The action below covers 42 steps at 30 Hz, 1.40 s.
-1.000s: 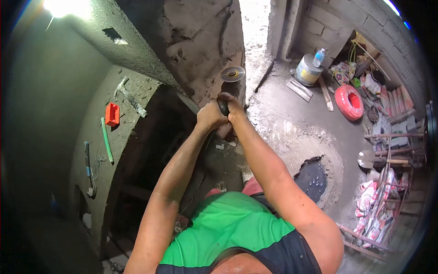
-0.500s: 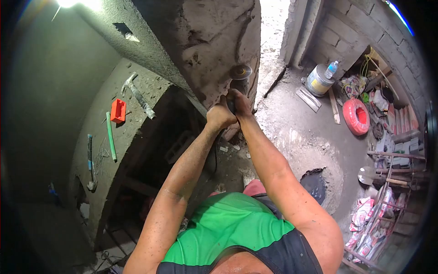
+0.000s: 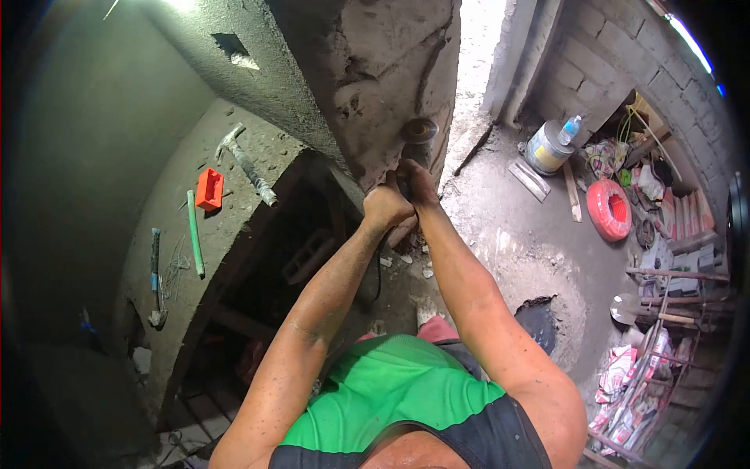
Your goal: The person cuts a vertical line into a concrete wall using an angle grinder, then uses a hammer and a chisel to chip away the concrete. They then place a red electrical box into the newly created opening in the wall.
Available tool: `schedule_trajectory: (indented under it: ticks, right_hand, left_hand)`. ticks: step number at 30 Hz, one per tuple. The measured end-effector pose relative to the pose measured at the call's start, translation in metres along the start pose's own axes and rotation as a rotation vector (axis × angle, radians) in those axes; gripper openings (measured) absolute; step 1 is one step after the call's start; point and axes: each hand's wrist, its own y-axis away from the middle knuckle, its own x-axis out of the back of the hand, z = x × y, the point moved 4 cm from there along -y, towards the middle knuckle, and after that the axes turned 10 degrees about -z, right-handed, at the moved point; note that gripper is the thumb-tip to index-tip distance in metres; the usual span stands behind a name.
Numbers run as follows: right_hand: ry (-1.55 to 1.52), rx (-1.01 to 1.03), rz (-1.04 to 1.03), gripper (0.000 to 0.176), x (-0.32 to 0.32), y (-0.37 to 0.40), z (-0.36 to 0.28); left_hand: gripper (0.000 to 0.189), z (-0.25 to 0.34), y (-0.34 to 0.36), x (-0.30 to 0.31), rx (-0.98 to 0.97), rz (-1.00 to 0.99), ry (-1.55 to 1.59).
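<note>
Both my hands are wrapped round an angle grinder (image 3: 417,153), held out in front of me at arm's length. My left hand (image 3: 388,205) closes on the rear of its body, and my right hand (image 3: 422,186) grips it farther forward. The round cutting disc (image 3: 419,130) with its yellowish centre faces up and overlaps the rough, cement-coated wall (image 3: 375,86). Much of the tool's body is hidden by my fingers. A dark cord (image 3: 379,273) hangs below my hands.
On the concrete slab at left lie a hammer (image 3: 248,166), an orange box (image 3: 209,190), a green tube (image 3: 195,234) and another hammer (image 3: 155,277). To the right stand a bucket (image 3: 547,148) with a bottle (image 3: 569,129), a red hose coil (image 3: 608,210) and a floor hole (image 3: 537,324).
The view has swung slightly left, so the surroundings sit farther right. Both hands keep their hold on the angle grinder, and its disc appears slightly lower against the wall.
</note>
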Motion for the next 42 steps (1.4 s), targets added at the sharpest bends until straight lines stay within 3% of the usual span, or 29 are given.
schedule_trajectory:
  ticks: [5, 8, 10, 14, 16, 17, 19, 21, 24, 26, 27, 28, 30, 32, 34, 35, 38, 42]
  right_hand:
    - [0.013, -0.021, -0.053, 0.026, 0.004, -0.001, -0.003]
    - [-0.082, -0.064, 0.045, 0.024, 0.002, 0.009, -0.007]
    - [-0.126, -0.027, -0.155, 0.023, 0.011, 0.000, 0.002]
    - [-0.191, 0.094, -0.039, 0.031, -0.001, 0.060, -0.005]
    - [-0.373, 0.102, -0.127, 0.056, 0.003, 0.097, -0.002]
    - [-0.362, 0.107, -0.114, 0.056, 0.006, 0.113, -0.003]
    - [-0.327, 0.045, -0.243, 0.078, 0.003, 0.146, -0.008]
    - [-0.311, 0.021, -0.348, 0.077, 0.009, 0.161, -0.011]
    - [-0.369, -0.023, -0.552, 0.080, 0.008, 0.161, -0.025]
    - [-0.306, -0.084, -0.527, 0.073, 0.027, 0.151, -0.034]
    - [-0.217, -0.027, -0.376, 0.060, 0.045, 0.140, -0.033]
    - [-0.164, -0.106, -0.347, 0.043, 0.047, 0.136, -0.040]
    - [-0.013, -0.108, -0.237, 0.030, 0.037, 0.132, -0.062]
    - [0.052, -0.133, -0.229, 0.028, 0.027, 0.130, -0.078]
    - [0.112, -0.163, -0.211, 0.027, 0.025, 0.127, -0.079]
    - [0.217, -0.127, -0.170, 0.027, 0.025, 0.122, -0.082]
    - [0.327, -0.068, -0.125, 0.029, 0.026, 0.119, -0.088]
    - [0.212, -0.200, -0.268, 0.041, 0.037, 0.107, -0.089]
  left_hand:
    - [0.083, -0.007, -0.009, -0.010, 0.010, 0.015, 0.030]
    - [0.087, -0.005, -0.006, -0.010, 0.028, 0.028, 0.016]
    - [0.089, -0.004, 0.001, -0.007, 0.014, -0.012, 0.019]
    - [0.086, -0.005, 0.028, -0.006, -0.085, -0.080, 0.068]
    - [0.083, -0.009, 0.048, -0.009, -0.155, -0.105, 0.139]
    - [0.081, -0.014, 0.053, -0.015, -0.156, -0.165, 0.196]
    - [0.078, -0.020, 0.064, -0.028, -0.246, -0.196, 0.348]
    - [0.076, -0.017, 0.073, -0.043, -0.393, -0.228, 0.583]
    - [0.075, -0.004, 0.079, -0.067, -0.390, -0.254, 0.882]
    - [0.074, 0.006, 0.073, -0.074, -0.335, -0.283, 0.980]
    - [0.074, 0.012, 0.072, -0.080, -0.296, -0.353, 1.061]
    - [0.074, 0.015, 0.072, -0.090, -0.266, -0.348, 1.073]
    - [0.075, 0.021, 0.055, -0.102, -0.235, -0.398, 1.130]
    - [0.078, 0.036, 0.046, -0.110, -0.221, -0.393, 1.095]
    - [0.082, 0.050, 0.049, -0.108, -0.160, 0.032, 0.920]
    - [0.088, 0.052, 0.050, -0.111, -0.073, 0.070, 0.871]
    - [0.093, 0.061, 0.049, -0.108, 0.038, 0.065, 0.920]
    - [0.086, 0.063, 0.042, -0.095, -0.007, -0.052, 0.966]
